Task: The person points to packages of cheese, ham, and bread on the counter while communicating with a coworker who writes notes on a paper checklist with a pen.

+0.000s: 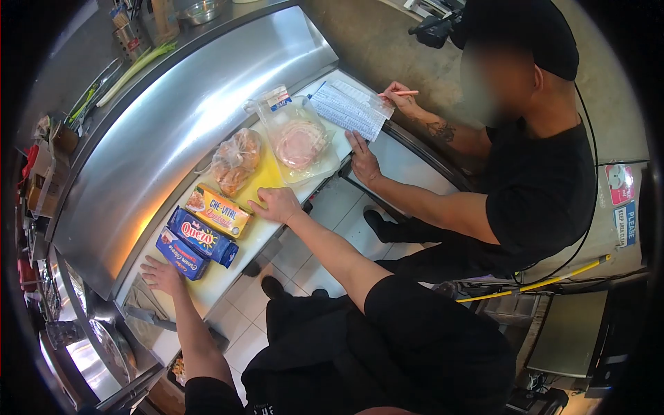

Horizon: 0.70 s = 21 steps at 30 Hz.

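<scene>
My left hand (161,274) rests on the white counter, fingers spread, holding nothing, beside a blue cream cheese box (181,254). Alongside that box lies a dark blue Quezo pack (201,236), then a yellow Che-Vital box (218,210). My right hand (279,205) is on the yellow cutting board (261,181), just right of the Che-Vital box; its fingers look apart, with nothing in them. Above it sit a clear bag of orange-brown food (236,160) and a clear pack of round pink slices (299,144).
At right, another person (532,180) in black holds a pen (401,93) over printed sheets (351,107). A knife (149,317) lies near the counter's lower left end. Behind the counter rises a curved steel panel (187,111), with green stalks (135,75) beyond.
</scene>
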Each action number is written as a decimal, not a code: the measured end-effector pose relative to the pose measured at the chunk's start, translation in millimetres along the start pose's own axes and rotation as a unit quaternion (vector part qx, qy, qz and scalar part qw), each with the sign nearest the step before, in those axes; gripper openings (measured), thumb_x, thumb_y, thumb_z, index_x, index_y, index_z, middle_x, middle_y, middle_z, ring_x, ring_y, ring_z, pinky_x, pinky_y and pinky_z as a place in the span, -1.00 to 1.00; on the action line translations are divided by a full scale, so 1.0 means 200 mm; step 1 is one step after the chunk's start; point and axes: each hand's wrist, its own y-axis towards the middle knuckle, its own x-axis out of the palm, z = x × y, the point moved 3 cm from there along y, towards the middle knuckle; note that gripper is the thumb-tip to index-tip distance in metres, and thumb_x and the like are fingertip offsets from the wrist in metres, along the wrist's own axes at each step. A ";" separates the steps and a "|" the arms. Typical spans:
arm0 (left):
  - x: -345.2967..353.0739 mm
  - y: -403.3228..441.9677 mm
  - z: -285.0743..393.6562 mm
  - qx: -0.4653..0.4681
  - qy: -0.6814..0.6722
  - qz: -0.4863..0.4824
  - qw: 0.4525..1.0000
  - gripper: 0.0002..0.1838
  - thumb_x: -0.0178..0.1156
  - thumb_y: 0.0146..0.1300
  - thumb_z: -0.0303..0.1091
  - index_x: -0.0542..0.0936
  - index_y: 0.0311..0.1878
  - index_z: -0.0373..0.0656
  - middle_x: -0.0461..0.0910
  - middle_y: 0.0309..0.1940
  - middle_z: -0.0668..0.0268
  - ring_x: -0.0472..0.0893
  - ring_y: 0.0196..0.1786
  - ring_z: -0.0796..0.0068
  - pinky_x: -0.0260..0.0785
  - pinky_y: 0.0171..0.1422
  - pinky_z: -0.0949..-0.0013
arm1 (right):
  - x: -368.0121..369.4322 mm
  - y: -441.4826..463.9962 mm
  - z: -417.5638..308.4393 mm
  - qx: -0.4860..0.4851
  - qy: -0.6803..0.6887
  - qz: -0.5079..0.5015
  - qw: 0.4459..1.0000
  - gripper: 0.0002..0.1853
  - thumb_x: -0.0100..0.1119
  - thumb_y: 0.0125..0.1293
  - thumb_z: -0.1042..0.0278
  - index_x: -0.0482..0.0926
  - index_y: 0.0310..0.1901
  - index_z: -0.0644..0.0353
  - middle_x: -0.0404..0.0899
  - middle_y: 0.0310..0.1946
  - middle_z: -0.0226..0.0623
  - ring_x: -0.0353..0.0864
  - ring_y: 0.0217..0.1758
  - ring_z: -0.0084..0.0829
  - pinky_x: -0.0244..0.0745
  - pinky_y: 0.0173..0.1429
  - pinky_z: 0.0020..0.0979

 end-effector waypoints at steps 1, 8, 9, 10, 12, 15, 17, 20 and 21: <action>0.00 0.01 0.01 0.001 0.002 0.002 1.000 -0.19 -0.21 0.38 0.28 -0.03 0.55 0.04 -0.07 0.55 0.05 -0.02 0.55 -0.12 -0.13 0.47 -0.35 | 0.00 0.01 0.00 0.003 -0.003 -0.004 1.000 -0.57 0.16 0.24 -0.11 0.47 -0.51 0.12 0.60 -0.56 -0.27 0.62 -0.51 -0.19 0.51 -0.38 -0.19; 0.08 0.04 -0.01 0.021 0.017 0.033 0.999 -0.20 -0.20 0.38 0.27 -0.03 0.55 0.04 -0.07 0.54 0.03 -0.01 0.54 -0.14 -0.11 0.45 -0.38 | 0.00 0.01 0.01 0.014 0.001 -0.016 1.000 -0.56 0.14 0.25 -0.14 0.48 -0.50 0.11 0.61 -0.55 -0.28 0.63 -0.49 -0.19 0.52 -0.35 -0.20; 0.06 0.03 -0.01 0.017 0.011 0.022 1.000 -0.20 -0.20 0.38 0.27 -0.03 0.55 0.04 -0.08 0.54 0.03 -0.01 0.54 -0.14 -0.11 0.45 -0.38 | 0.00 0.01 0.01 0.015 -0.002 -0.021 1.000 -0.55 0.13 0.25 -0.15 0.48 -0.50 0.11 0.61 -0.54 -0.28 0.63 -0.48 -0.19 0.52 -0.35 -0.20; 0.05 0.03 -0.01 0.012 0.005 0.011 1.000 -0.19 -0.19 0.38 0.27 -0.03 0.55 0.04 -0.08 0.55 0.03 -0.01 0.54 -0.14 -0.11 0.45 -0.38 | 0.00 0.01 0.01 0.016 -0.003 -0.027 1.000 -0.55 0.13 0.26 -0.15 0.48 -0.50 0.11 0.61 -0.54 -0.27 0.63 -0.48 -0.19 0.52 -0.34 -0.20; 0.03 0.02 0.00 0.013 0.008 0.010 1.000 -0.19 -0.18 0.38 0.26 -0.03 0.55 0.04 -0.08 0.55 0.03 -0.01 0.54 -0.14 -0.11 0.45 -0.38 | 0.00 0.01 0.01 0.017 -0.003 -0.026 1.000 -0.55 0.13 0.26 -0.15 0.48 -0.50 0.11 0.61 -0.54 -0.27 0.63 -0.48 -0.19 0.52 -0.35 -0.19; 0.02 0.02 0.00 0.012 0.001 0.006 1.000 -0.19 -0.16 0.37 0.25 -0.04 0.55 0.04 -0.09 0.55 0.04 -0.02 0.54 -0.14 -0.12 0.45 -0.38 | 0.00 0.01 0.01 0.019 -0.004 -0.022 1.000 -0.55 0.13 0.26 -0.15 0.48 -0.50 0.11 0.61 -0.55 -0.26 0.63 -0.48 -0.19 0.51 -0.35 -0.19; 0.02 0.02 -0.01 0.013 -0.007 0.004 1.000 -0.19 -0.15 0.37 0.25 -0.04 0.55 0.04 -0.09 0.55 0.04 -0.02 0.54 -0.14 -0.12 0.45 -0.38 | 0.00 0.00 0.00 0.020 -0.004 -0.019 1.000 -0.56 0.13 0.26 -0.15 0.49 -0.50 0.10 0.61 -0.55 -0.26 0.63 -0.48 -0.18 0.51 -0.35 -0.19; 0.08 0.05 -0.01 0.012 -0.005 0.001 1.000 -0.18 -0.13 0.37 0.24 -0.04 0.55 0.03 -0.09 0.55 0.04 -0.02 0.55 -0.13 -0.12 0.45 -0.38 | 0.01 0.00 0.02 0.024 -0.001 -0.023 0.999 -0.55 0.11 0.27 -0.16 0.50 -0.50 0.09 0.60 -0.55 -0.25 0.63 -0.47 -0.18 0.50 -0.35 -0.17; 0.14 0.07 -0.04 0.018 0.016 0.017 1.000 -0.18 -0.12 0.36 0.23 -0.04 0.55 0.03 -0.10 0.55 0.04 -0.03 0.55 -0.13 -0.13 0.46 -0.37 | 0.02 -0.02 0.01 0.033 -0.011 -0.037 0.999 -0.54 0.10 0.28 -0.17 0.50 -0.50 0.09 0.60 -0.55 -0.25 0.63 -0.47 -0.18 0.50 -0.35 -0.16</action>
